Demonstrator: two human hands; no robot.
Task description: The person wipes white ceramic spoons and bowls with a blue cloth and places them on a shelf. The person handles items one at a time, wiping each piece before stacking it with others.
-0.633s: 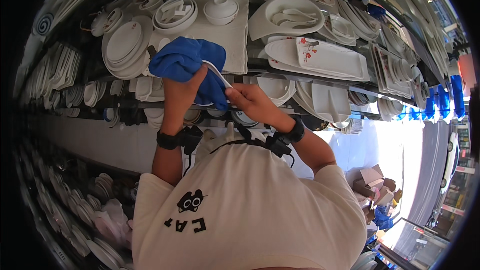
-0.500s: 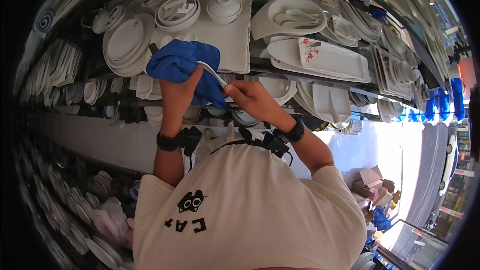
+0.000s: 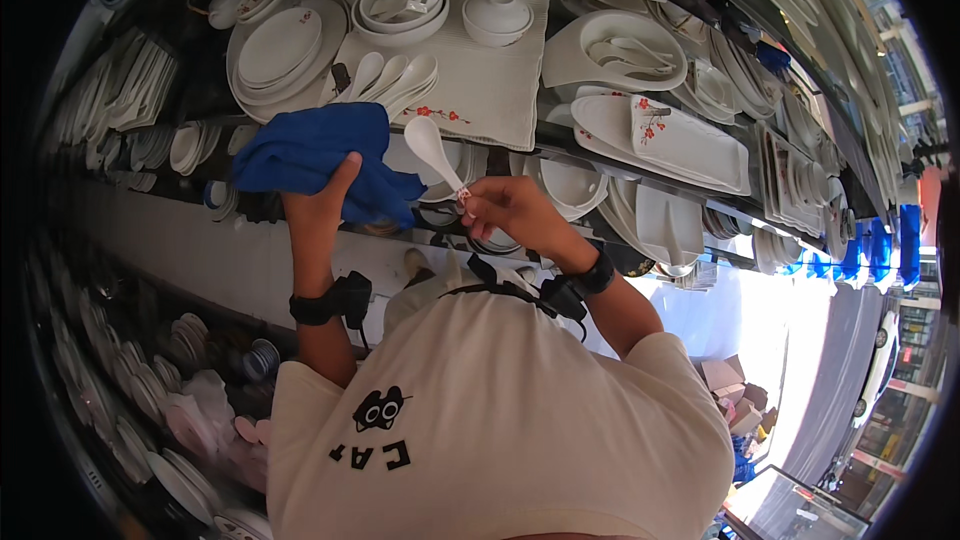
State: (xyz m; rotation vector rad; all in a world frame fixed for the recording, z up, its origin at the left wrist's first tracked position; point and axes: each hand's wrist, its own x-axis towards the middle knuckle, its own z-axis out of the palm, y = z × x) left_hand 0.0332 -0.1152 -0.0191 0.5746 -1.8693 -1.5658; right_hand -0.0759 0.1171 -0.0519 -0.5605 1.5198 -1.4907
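Note:
My right hand [image 3: 515, 212] pinches the handle end of a white soup spoon [image 3: 430, 148] with a small red pattern on the handle. Its bowl points up and away from me, apart from the cloth. A blue cloth [image 3: 315, 148] is draped over my left hand [image 3: 325, 198] and gripped there; the thumb shows on its near side, and the other fingers are hidden under the fabric. Beyond the cloth, several white soup spoons [image 3: 408, 78] lie side by side on a ribbed white rectangular plate [image 3: 490, 80] with red blossoms near its front edge.
On the dark shelf stand stacked round plates [image 3: 280, 45], nested bowls [image 3: 400, 12], a lidded bowl [image 3: 497, 18], a deep oval dish [image 3: 570, 55] with spoons and long flowered platters [image 3: 690, 145]. More dishes fill the lower shelf and the lower left. Cardboard boxes [image 3: 735, 400] stand at the right.
The spoon has come out of the cloth and now shows whole, bowl up. My left hand with the cloth has moved left; my right hand has shifted slightly right and nearer. The view has shifted.

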